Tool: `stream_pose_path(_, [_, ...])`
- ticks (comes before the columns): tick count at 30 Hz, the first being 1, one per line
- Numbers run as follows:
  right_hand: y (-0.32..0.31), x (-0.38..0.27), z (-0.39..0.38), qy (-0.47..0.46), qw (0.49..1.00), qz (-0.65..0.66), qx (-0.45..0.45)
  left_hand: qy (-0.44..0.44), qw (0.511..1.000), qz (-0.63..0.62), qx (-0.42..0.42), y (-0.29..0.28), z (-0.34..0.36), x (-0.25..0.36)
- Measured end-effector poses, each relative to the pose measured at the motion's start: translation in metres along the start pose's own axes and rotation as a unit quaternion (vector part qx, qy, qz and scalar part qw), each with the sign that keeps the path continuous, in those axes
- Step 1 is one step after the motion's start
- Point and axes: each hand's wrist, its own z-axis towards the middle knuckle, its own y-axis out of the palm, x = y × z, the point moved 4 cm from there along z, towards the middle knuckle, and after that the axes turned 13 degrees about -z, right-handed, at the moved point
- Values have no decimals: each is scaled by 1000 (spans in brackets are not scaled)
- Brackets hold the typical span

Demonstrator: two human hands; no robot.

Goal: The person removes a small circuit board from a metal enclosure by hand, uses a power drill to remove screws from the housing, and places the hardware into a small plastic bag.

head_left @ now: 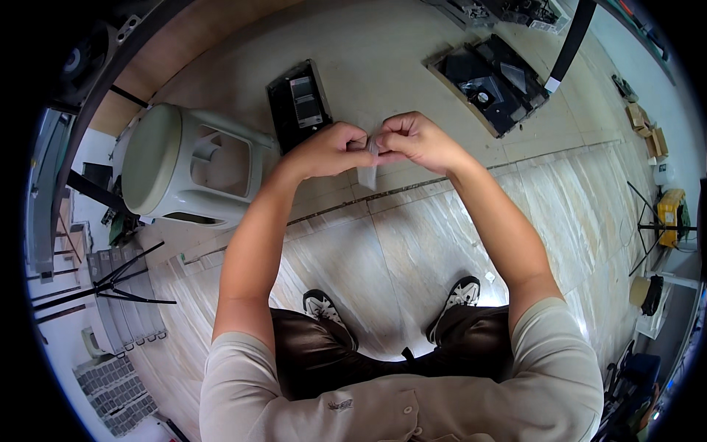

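Note:
In the middle of the head view, my left hand [330, 151] and my right hand [409, 144] are close together in the air, both with curled fingers pinching a small, crumpled translucent plastic bag [368, 175]. The bag hangs down between them; whether anything is inside cannot be made out. Just beyond my left hand a black rectangular housing [288, 99] with a grey panel lies on the beige floor, partly hidden by that hand.
An upturned black-lined tray [501, 88] with loose parts lies at upper right. A pale plastic stool [153, 160] lies sideways at left. Black tripod legs [118, 283] stand at lower left, a yellow object [670, 217] at far right. My shoes are below my hands.

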Motion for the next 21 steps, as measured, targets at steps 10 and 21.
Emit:
stream_pose_path(10, [-8, 0, -1, -5, 1000, -27, -7, 82, 993, 83, 32, 13, 6, 9])
stream_pose_path(21, [-28, 2, 3, 19, 980, -162, 116, 61, 992, 34, 109, -5, 10, -4])
